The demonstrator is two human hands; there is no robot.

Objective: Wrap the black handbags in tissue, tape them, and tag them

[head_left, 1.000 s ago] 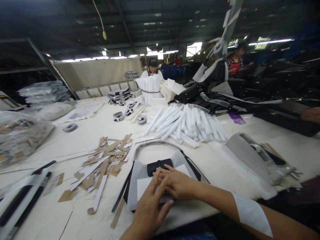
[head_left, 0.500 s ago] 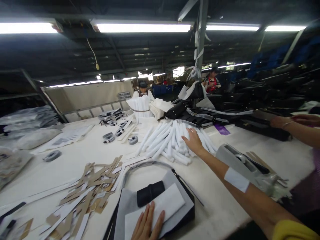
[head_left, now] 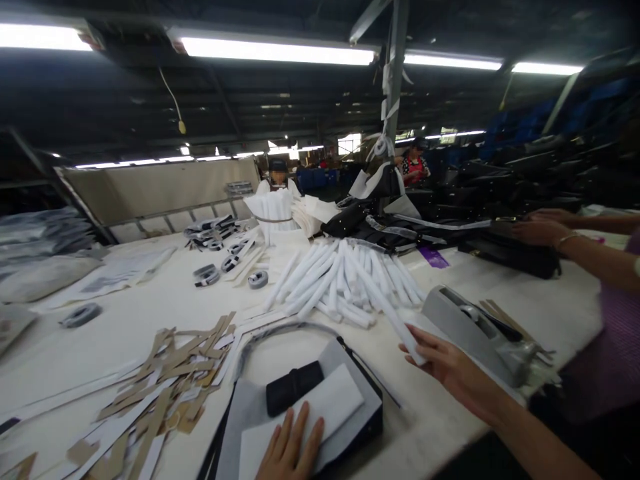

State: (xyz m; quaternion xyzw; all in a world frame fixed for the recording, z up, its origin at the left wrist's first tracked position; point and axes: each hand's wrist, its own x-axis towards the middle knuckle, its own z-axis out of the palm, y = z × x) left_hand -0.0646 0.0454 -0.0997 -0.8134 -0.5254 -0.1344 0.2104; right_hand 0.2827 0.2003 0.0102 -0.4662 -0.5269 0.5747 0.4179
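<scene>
My left hand [head_left: 290, 448] lies flat, fingers spread, on a white sheet [head_left: 320, 408] that covers a black and grey bag piece [head_left: 360, 400] at the near edge. A black folded tab [head_left: 293, 388] sits just beyond my fingers. My right hand [head_left: 443, 367] is closed on one end of a long white paper roll [head_left: 383, 303], drawn out toward me from the heap of white rolls [head_left: 340, 277] in the middle of the table.
A grey tape dispenser [head_left: 475, 333] stands right of my right hand. Brown and white paper strips [head_left: 170, 380] litter the left. Tape rolls [head_left: 257, 279] and bundled white sheets [head_left: 273, 213] lie farther back. A co-worker's hands [head_left: 543, 230] rest on black material at right; other people work behind.
My right hand left the bag piece, reached into the heap of rolls, and now has come back toward me holding one roll. My left hand stayed flat on the white sheet.
</scene>
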